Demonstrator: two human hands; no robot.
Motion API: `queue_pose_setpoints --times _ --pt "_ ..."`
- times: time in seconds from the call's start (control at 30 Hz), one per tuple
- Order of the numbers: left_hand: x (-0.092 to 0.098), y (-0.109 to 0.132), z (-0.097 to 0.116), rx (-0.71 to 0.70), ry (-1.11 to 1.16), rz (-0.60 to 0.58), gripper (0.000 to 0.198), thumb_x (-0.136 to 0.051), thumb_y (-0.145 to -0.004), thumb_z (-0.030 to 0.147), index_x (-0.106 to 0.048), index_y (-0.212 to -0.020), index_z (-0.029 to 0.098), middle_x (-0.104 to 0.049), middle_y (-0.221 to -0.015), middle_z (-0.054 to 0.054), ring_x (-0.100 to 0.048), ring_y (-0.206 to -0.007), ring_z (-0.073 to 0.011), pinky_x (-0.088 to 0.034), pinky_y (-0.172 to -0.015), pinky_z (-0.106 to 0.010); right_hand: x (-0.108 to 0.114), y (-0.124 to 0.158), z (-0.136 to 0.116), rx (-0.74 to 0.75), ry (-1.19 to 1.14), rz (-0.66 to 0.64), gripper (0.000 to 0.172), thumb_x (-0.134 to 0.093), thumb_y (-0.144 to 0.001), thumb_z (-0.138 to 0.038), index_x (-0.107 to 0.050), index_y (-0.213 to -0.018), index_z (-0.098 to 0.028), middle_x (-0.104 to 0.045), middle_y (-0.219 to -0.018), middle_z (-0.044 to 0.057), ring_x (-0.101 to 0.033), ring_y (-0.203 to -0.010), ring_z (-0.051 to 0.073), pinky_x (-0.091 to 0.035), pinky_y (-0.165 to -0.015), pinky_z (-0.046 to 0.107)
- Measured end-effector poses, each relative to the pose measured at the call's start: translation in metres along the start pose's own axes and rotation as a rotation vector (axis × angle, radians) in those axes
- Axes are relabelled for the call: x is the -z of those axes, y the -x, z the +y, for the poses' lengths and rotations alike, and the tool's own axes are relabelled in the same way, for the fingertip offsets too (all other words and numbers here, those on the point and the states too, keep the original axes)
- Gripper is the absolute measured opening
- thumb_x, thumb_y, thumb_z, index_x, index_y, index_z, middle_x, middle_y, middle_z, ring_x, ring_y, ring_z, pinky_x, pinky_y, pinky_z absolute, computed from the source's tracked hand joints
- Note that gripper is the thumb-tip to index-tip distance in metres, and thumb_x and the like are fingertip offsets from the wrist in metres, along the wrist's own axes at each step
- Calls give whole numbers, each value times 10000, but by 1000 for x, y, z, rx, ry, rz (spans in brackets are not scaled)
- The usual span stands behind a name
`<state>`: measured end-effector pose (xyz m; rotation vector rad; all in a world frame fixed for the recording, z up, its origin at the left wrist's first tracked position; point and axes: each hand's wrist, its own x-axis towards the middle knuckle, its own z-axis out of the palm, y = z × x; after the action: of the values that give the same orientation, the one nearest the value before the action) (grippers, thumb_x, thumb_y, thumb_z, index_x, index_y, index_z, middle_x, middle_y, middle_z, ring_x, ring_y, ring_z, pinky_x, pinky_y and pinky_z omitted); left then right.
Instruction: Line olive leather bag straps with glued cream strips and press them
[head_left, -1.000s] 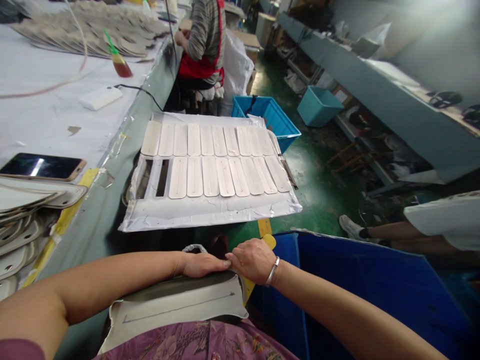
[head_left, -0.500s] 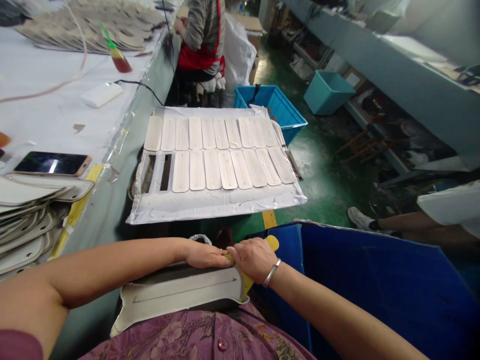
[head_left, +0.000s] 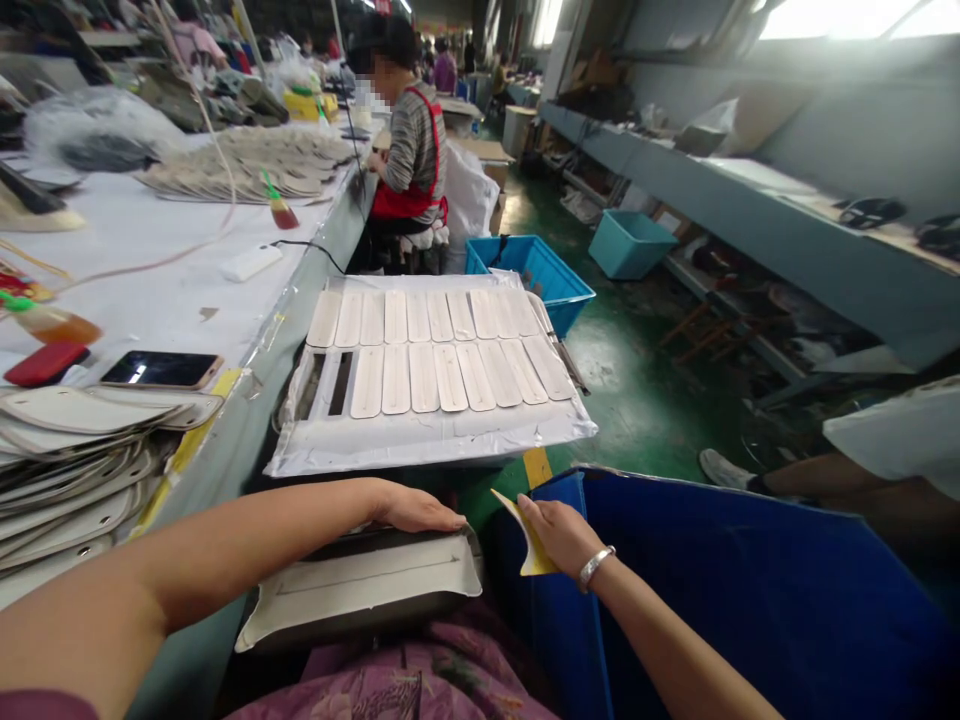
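Note:
A pale, curved panel [head_left: 367,583] with a dark line along it lies across my lap, its ends flared. My left hand [head_left: 420,508] holds its far edge near the right end, fingers stretched along the edge; the thumb is hidden. To the right of the panel and apart from it, my right hand [head_left: 561,535] pinches a thin, bent yellow piece [head_left: 531,548], pale on its inner face. Beyond my hands, a white-covered board [head_left: 442,437] carries two rows of pale rounded strips [head_left: 416,378]. Two dark slots show at the left of its nearer row.
On my left, a long table [head_left: 247,310] bears a phone [head_left: 161,369], stacked pale panels [head_left: 82,480] and a red-tipped bottle [head_left: 280,208]. A big blue bin [head_left: 712,590] stands at my right. Ahead are a blue crate [head_left: 559,275] and a seated co-worker [head_left: 412,150].
My right hand has moved right, taking the yellow piece away from the panel's right end. My left hand stays at the far edge. The view has tilted up.

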<state>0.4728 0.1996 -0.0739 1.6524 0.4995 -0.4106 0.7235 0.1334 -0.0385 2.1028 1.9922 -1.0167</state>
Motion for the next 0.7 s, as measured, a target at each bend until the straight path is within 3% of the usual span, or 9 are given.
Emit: queue_pose_setpoints --times 0.1,0.23,0.3,0.4,0.47,0.53,0.7 --pt "-3 -7 7 -47 -9 4 601 -302 -898 541 -458 -1320 143 -427 -1379 -59 -392 -1257 -184 -227 -1073 -280 -22 4 4 -28 -251 -49 593 -217 -898 -544 -501 -539 -168 -506 -546 29 -457 -518 128 -306 -534 262" --pt "-6 -2 21 -26 -71 54 502 -307 -922 432 -495 -1280 134 -531 -1276 -77 -509 -1130 -190 -347 -997 -293 -39 11 7 -69 -765 -317 527 -279 -833 -597 -509 -644 -162 -381 -491 -39 -371 -439 91 -312 -449 229" --pt "-9 7 29 20 -132 92 496 -294 -925 426 -493 -1280 143 -536 -1268 -79 -517 -1121 -201 -366 -981 -305 -39 18 12 -88 -910 -447 434 -383 -780 -588 -492 -750 -168 -410 -517 -48 -417 -438 94 -327 -406 209" --pt "-22 21 39 105 -224 175 647 -338 -881 545 -351 -1383 137 -387 -1403 -107 -397 -1254 -238 -294 -1045 -338 -33 32 24 -44 -1080 -632 433 -562 -715 -535 -451 -939 -181 -571 -707 -3 -576 -521 127 -369 -381 178" --pt "-38 26 44 122 -303 262 872 -469 -778 628 -212 -1434 114 -258 -1467 -127 -295 -1317 -262 -239 -1078 -358 -28 41 31 8 -1092 -741 483 -582 -741 -531 -407 -1043 -197 -604 -804 15 -613 -526 132 -367 -372 155" --pt "-55 25 48 142 -408 380 1049 -605 -660 633 -165 -1440 88 -224 -1475 -148 -268 -1323 -293 -237 -1079 -391 -24 48 33 39 -1020 -812 472 -544 -789 -539 -373 -1073 -203 -608 -800 8 -597 -473 109 -350 -362 139" --pt "-81 8 53 243 -619 563 1032 -690 -598 537 -270 -1395 35 -399 -1362 -185 -422 -1181 -326 -341 -996 -431 -22 49 22 104 -831 -846 362 -496 -837 -512 -356 -979 -210 -599 -736 -26 -498 -368 52 -291 -340 126"
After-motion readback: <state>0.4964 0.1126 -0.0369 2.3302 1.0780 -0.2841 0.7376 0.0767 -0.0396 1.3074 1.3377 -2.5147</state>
